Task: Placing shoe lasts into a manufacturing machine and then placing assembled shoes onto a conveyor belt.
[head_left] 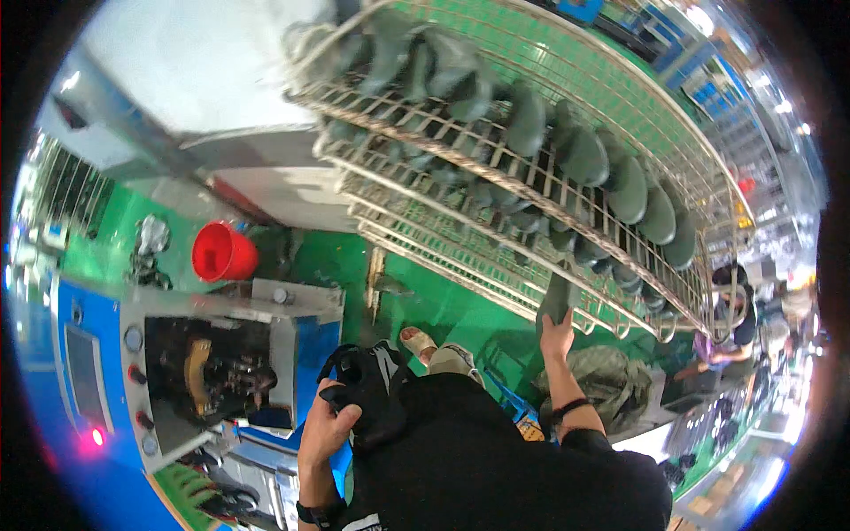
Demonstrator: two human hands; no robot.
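My left hand [328, 427] is closed around a black shoe upper [370, 382] with a white mark on its side, held close in front of my body. My right arm reaches forward, and my right hand [556, 336] grips a grey-green shoe last [558, 295] at the lower edge of a wire rack [496, 177]. Whether that last touches the rack I cannot tell. More grey-green shoe lasts [629, 188] stand in a row on the rack's top shelf. Others on the shelves below are partly hidden by the wires.
To the left stands a blue and grey machine [106, 354] with an open dark work bay. Behind it, a red bucket [224, 251] sits on the green floor. A large grey-green sack [602, 385] lies right of my arm. Another person [739, 310] is at the far right.
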